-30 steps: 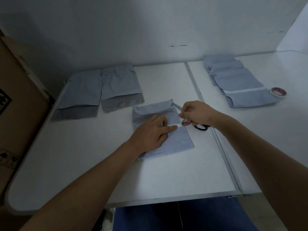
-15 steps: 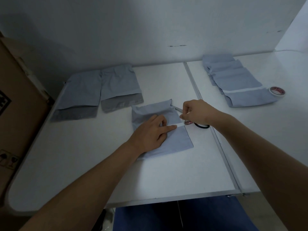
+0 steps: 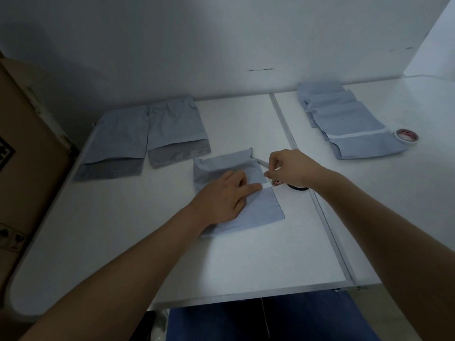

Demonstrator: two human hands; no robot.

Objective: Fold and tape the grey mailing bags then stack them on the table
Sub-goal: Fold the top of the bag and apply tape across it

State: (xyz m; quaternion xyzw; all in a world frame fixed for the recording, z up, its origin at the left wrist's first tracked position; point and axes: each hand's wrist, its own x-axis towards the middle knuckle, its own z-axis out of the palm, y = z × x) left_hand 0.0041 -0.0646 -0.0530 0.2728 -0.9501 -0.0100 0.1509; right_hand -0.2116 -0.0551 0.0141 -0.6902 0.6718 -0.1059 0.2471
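A folded grey mailing bag (image 3: 261, 210) lies in the middle of the white table (image 3: 123, 242). My left hand (image 3: 224, 198) rests on it, the index finger pressing a white tape strip (image 3: 266, 185) onto the fold. My right hand (image 3: 290, 168) sits just right of the bag and grips a small red-and-white tape roll (image 3: 277, 182), from which the strip runs. Scissors (image 3: 261, 161) lie under that hand, with the blade tip and a black handle loop showing. Two unfolded grey bags (image 3: 118, 139) lie at the back left. A stack of folded, taped bags (image 3: 354, 124) lies at the back right.
A second tape roll (image 3: 406, 137) rests by the near end of the stack on the right. A cardboard box (image 3: 27, 168) stands against the table's left edge. A metal seam (image 3: 320, 212) divides the two tabletops. The wall runs close behind.
My right hand has shifted slightly right, drawing a short strip of tape out from under my left index finger. The left hand and the bag have stayed put.
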